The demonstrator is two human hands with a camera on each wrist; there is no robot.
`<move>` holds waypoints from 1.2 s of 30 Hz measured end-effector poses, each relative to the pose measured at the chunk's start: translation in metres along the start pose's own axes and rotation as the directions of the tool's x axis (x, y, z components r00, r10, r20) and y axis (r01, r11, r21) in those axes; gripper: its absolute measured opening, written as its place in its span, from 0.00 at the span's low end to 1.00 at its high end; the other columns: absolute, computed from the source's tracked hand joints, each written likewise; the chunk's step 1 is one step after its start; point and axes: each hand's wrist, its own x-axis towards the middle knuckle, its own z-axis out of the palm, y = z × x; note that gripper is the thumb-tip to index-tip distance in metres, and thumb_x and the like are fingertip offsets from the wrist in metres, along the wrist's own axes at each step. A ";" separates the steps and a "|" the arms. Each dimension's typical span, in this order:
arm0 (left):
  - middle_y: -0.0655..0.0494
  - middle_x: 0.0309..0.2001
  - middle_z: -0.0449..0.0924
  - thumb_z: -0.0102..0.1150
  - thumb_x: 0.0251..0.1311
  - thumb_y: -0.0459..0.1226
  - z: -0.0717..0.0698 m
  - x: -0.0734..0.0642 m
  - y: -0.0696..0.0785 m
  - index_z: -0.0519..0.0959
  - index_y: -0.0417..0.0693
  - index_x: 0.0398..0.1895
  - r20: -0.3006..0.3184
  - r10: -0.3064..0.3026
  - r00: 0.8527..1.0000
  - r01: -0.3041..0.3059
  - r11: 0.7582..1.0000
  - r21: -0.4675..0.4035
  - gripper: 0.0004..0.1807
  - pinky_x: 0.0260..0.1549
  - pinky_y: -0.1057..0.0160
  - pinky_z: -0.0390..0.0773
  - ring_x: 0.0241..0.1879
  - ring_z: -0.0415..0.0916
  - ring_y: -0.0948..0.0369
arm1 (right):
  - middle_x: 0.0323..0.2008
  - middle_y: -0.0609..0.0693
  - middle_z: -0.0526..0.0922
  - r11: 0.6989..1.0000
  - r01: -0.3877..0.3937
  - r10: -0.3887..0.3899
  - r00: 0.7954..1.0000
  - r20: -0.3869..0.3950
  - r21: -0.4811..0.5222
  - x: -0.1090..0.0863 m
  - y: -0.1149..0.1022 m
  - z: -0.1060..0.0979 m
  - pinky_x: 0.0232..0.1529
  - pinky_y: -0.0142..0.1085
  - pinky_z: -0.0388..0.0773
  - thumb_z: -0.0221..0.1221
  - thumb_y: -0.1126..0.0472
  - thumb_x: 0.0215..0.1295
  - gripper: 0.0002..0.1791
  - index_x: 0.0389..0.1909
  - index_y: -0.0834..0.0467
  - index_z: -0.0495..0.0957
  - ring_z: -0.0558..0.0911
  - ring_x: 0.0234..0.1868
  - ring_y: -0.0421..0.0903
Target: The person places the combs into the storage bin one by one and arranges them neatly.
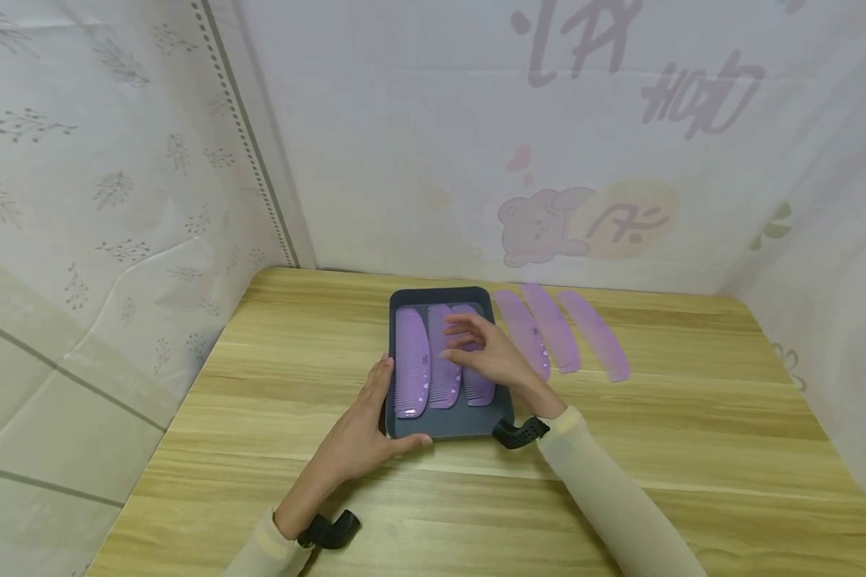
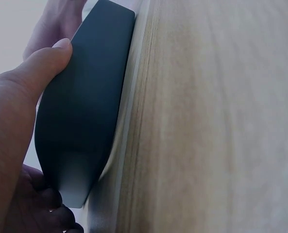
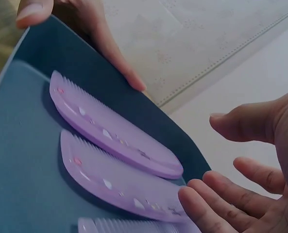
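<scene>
We see a dark blue-grey tray (image 1: 455, 426) on a table (image 1: 260, 401). In it, three purple combs (image 1: 412, 365) lie side by side, teeth facing left; the right hand (image 1: 492, 353) hides part of two. It hovers over them, fingers parted and loosely bent, gripping nothing. The left hand (image 1: 361, 421) is spread around the tray's near left corner, thumb against the near wall, fingers along the left side. Three more combs (image 1: 595, 336) lie slanted on the table, just right of the tray. The tray is smooth, with raised walls and rounded corners. Its combs look glossy, with bowed spines, fine teeth and small white hearts. Streaky wood grain runs across the tabletop.
</scene>
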 end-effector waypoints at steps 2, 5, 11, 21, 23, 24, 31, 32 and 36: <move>0.52 0.85 0.35 0.64 0.42 0.78 0.000 0.000 0.000 0.35 0.53 0.85 0.000 0.003 1.000 -0.003 1.000 0.000 0.76 0.76 0.40 0.59 0.84 0.39 0.53 | 0.67 0.61 0.77 1.000 0.018 -0.018 1.000 -0.010 -0.014 -0.002 0.001 -0.004 0.63 0.51 0.80 0.68 0.59 0.67 0.34 0.72 0.59 0.67 0.79 0.65 0.59; 0.52 0.85 0.34 0.65 0.42 0.77 0.000 0.000 0.000 0.35 0.53 0.85 0.002 0.002 1.000 -0.002 1.000 -0.007 0.76 0.76 0.40 0.59 0.84 0.38 0.53 | 0.69 0.59 0.74 0.999 0.034 -0.035 0.999 -0.027 -0.024 -0.004 0.004 -0.009 0.68 0.54 0.76 0.68 0.59 0.67 0.34 0.72 0.54 0.68 0.77 0.68 0.60; 0.53 0.85 0.34 0.66 0.43 0.76 0.001 0.000 0.000 0.35 0.54 0.85 0.001 0.003 1.000 -0.003 1.000 -0.011 0.75 0.77 0.40 0.58 0.84 0.38 0.54 | 0.73 0.56 0.71 0.997 0.053 -0.056 0.996 -0.065 -0.055 -0.007 0.011 -0.019 0.71 0.57 0.71 0.70 0.57 0.66 0.36 0.72 0.49 0.68 0.72 0.72 0.59; 0.55 0.85 0.33 0.63 0.42 0.79 0.000 -0.001 0.001 0.35 0.55 0.85 0.005 -0.008 1.000 0.008 1.000 -0.003 0.75 0.76 0.39 0.58 0.84 0.38 0.54 | 0.75 0.53 0.68 0.989 0.091 -0.104 0.988 -0.113 -0.118 -0.012 0.010 -0.035 0.73 0.54 0.69 0.71 0.54 0.64 0.42 0.76 0.51 0.64 0.67 0.76 0.54; 0.55 0.85 0.33 0.63 0.43 0.78 0.000 -0.001 0.001 0.35 0.55 0.85 0.007 -0.009 1.000 0.009 1.000 -0.004 0.75 0.76 0.39 0.58 0.84 0.37 0.54 | 0.75 0.52 0.68 0.987 0.093 -0.110 0.986 -0.125 -0.129 -0.014 0.011 -0.039 0.74 0.53 0.69 0.70 0.53 0.65 0.42 0.77 0.51 0.63 0.67 0.76 0.52; 0.55 0.85 0.33 0.64 0.43 0.78 0.000 -0.001 0.001 0.35 0.55 0.85 0.008 -0.011 1.000 0.011 1.000 -0.005 0.75 0.76 0.39 0.58 0.84 0.37 0.54 | 0.76 0.53 0.67 0.986 0.102 -0.119 0.984 -0.130 -0.129 -0.015 0.012 -0.041 0.74 0.54 0.68 0.70 0.53 0.65 0.42 0.77 0.52 0.63 0.66 0.76 0.52; 0.56 0.85 0.34 0.65 0.43 0.77 0.000 -0.002 0.002 0.35 0.55 0.85 0.008 -0.019 1.000 0.019 1.000 -0.005 0.75 0.76 0.40 0.58 0.84 0.37 0.55 | 0.76 0.54 0.66 0.982 0.155 -0.174 0.965 -0.198 -0.109 -0.019 0.019 -0.054 0.74 0.57 0.66 0.70 0.59 0.64 0.42 0.77 0.53 0.62 0.64 0.78 0.55; 0.56 0.85 0.34 0.65 0.43 0.77 0.000 -0.002 0.002 0.35 0.56 0.85 0.007 -0.019 1.000 0.019 1.000 -0.005 0.75 0.76 0.40 0.58 0.84 0.37 0.55 | 0.76 0.53 0.66 0.982 0.154 -0.174 0.963 -0.205 -0.110 -0.020 0.020 -0.057 0.74 0.57 0.66 0.70 0.60 0.64 0.42 0.77 0.53 0.62 0.63 0.78 0.55; 0.55 0.85 0.34 0.66 0.43 0.76 0.000 -0.001 0.002 0.35 0.55 0.85 -0.001 -0.014 1.000 0.014 1.000 0.001 0.75 0.77 0.41 0.58 0.84 0.37 0.55 | 0.76 0.51 0.65 0.981 0.140 -0.168 0.959 -0.227 -0.136 -0.021 0.020 -0.068 0.75 0.57 0.66 0.70 0.59 0.64 0.42 0.77 0.51 0.62 0.62 0.78 0.55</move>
